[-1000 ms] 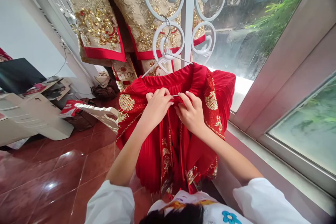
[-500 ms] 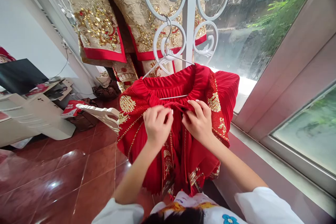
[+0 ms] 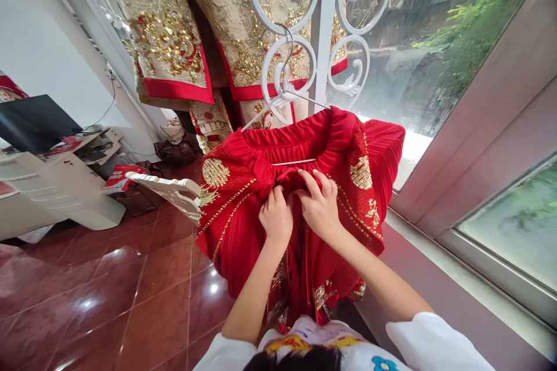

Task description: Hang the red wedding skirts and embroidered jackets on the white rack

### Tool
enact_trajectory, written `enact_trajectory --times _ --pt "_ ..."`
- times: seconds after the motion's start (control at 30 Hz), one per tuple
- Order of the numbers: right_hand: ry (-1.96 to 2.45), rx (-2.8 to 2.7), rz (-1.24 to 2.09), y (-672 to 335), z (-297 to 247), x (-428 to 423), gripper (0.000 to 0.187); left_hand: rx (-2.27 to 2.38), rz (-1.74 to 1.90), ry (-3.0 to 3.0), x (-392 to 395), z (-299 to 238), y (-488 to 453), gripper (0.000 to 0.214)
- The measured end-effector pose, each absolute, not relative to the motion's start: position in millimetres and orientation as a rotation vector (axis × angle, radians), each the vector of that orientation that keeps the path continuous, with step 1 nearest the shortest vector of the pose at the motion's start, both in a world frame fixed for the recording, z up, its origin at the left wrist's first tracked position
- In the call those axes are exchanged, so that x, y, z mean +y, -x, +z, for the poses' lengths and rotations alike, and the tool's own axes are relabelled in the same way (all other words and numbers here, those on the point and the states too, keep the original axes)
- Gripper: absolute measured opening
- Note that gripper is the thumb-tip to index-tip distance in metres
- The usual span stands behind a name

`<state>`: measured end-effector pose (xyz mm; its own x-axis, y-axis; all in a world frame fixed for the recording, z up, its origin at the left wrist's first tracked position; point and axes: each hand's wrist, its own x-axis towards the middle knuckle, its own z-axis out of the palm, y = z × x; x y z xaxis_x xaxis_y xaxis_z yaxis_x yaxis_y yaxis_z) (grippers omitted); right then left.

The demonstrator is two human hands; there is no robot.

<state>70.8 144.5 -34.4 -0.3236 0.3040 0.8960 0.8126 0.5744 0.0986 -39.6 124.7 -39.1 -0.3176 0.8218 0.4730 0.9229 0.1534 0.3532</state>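
A red pleated skirt [image 3: 243, 232] with gold embroidery and beaded lines hangs by its gathered waistband from a thin wire hanger [image 3: 307, 98]. At the front of the waist, a red tie [image 3: 287, 174] is bunched between my hands. My left hand [image 3: 277, 217] is closed, its fingertips pinching the tie just below the waistband. Close beside it, my right hand [image 3: 321, 206] has bent fingers pressed over the tie and the cloth at the waist. The exact shape of the tie is partly hidden by my fingers.
The hanger hooks on a white scrolled metal frame [image 3: 319, 40]. Behind hang cream and gold garments [image 3: 174, 46] with red hems. A window [image 3: 391, 64] stands right. At left are a white chair [image 3: 174, 185], a desk [image 3: 56, 185] and a red tiled floor [image 3: 156, 290].
My hands have drawn closer together at the waist, the left moving right and the right moving slightly left. The tie stretched between them is now bunched up.
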Motion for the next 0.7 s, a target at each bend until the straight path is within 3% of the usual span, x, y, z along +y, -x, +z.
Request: enact_trajectory --times 0.17,0.53,0.7 --pt "1.052 -1.848 -0.682 -59 -43 145 0.015 -2.261 -0.742 1.827 121 -44 38 0.026" --pt "1.013 -1.813 -0.701 -59 -42 160 0.016 -2.123 -1.179 1.742 100 -61 44 0.015" --pt "0.845 -1.872 -0.841 -70 -25 140 0.012 -2.100 -0.946 1.834 109 -60 32 0.021"
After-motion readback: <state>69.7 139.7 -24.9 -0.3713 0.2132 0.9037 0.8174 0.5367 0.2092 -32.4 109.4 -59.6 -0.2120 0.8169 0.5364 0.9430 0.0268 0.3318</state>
